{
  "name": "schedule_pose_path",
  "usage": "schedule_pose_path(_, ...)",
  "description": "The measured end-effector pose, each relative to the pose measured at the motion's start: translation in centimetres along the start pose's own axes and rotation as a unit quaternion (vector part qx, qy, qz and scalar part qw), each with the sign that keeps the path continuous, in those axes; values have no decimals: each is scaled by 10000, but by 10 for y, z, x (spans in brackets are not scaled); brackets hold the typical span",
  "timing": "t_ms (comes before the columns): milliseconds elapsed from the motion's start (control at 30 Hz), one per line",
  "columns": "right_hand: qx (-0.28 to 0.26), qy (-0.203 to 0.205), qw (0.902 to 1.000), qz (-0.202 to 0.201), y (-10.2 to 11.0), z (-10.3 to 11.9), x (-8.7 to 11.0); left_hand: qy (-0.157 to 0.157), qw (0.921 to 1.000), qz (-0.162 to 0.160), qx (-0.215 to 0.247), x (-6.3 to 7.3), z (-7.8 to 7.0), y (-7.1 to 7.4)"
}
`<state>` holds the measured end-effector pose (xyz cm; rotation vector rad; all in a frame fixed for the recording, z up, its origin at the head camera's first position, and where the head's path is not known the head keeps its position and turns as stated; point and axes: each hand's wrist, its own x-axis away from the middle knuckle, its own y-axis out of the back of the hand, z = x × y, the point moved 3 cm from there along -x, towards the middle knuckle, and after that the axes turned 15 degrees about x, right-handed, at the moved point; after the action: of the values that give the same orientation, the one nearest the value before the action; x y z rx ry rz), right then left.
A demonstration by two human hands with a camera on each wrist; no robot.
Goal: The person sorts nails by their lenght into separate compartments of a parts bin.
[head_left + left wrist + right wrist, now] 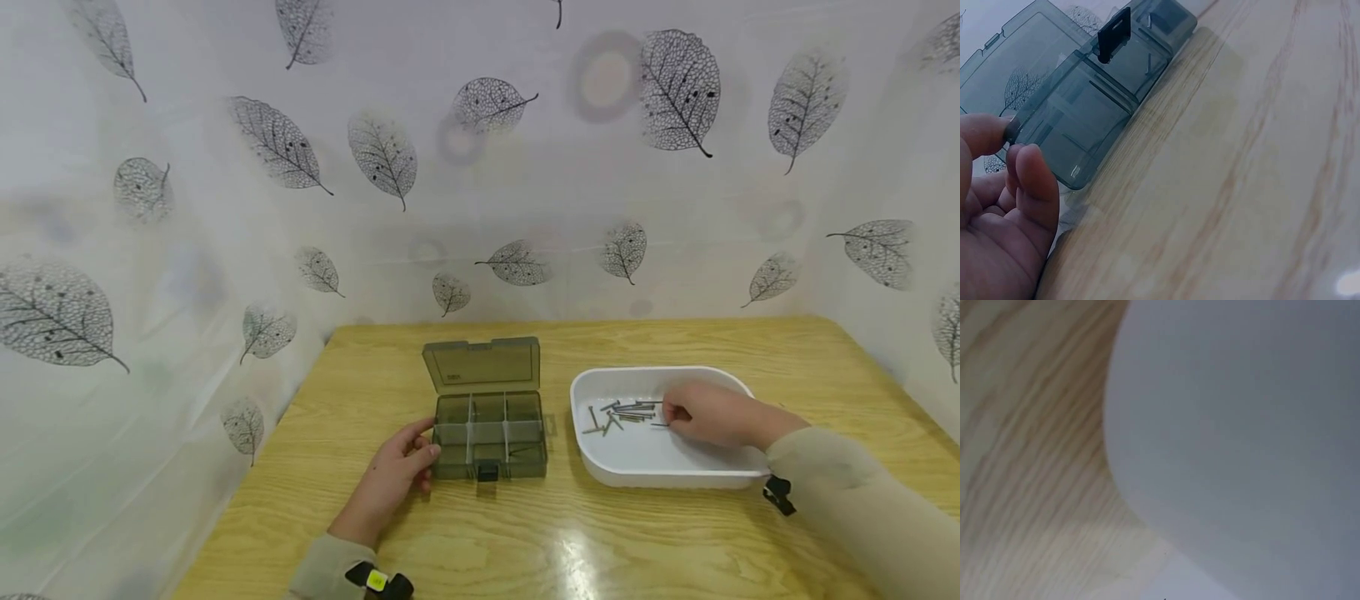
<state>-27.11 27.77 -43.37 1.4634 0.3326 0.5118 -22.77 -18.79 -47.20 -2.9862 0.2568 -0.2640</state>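
Observation:
A smoky translucent compartment box [488, 468] stands on the table with its lid [483, 367] raised. At its left side my left hand [390, 477] grips the wall between thumb and fingers; the left wrist view shows this hold at the box's corner [1072, 169]. A few thin dark pieces lie in the front right compartment. My right hand [708, 412] is inside a white tray [675, 479], blurred, fingers bent down beside loose nails or screws [633, 411]. One thin piece [660, 426] shows right at its fingertips; whether they pinch it is unclear. The right wrist view shows only the tray's wall [1229, 437].
The wood-grain table [510, 542] carries the box at centre and the tray to its right, with a narrow gap between. A leaf-printed curtain [525, 183] hangs behind the table and along its sides.

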Motion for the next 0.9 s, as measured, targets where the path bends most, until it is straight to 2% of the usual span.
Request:
schedule_pose_path(267,-402,72,9982,-442,12,15,5,50,10000,34,-57,2,-1,-1)
schedule_pose_path(600,-904,385,9902,-992,40,62,-3,-1,9999,24,-125,1,-1,-1)
schedule_pose_path(767,-975,630,9871,-1103,45,88,-12,24,9998,61,-198,1,-1,-1)
schedule_pose_path(900,-848,847,9857,-1187,44,106,-27,2,9996,20,-291,1,-2,-1)
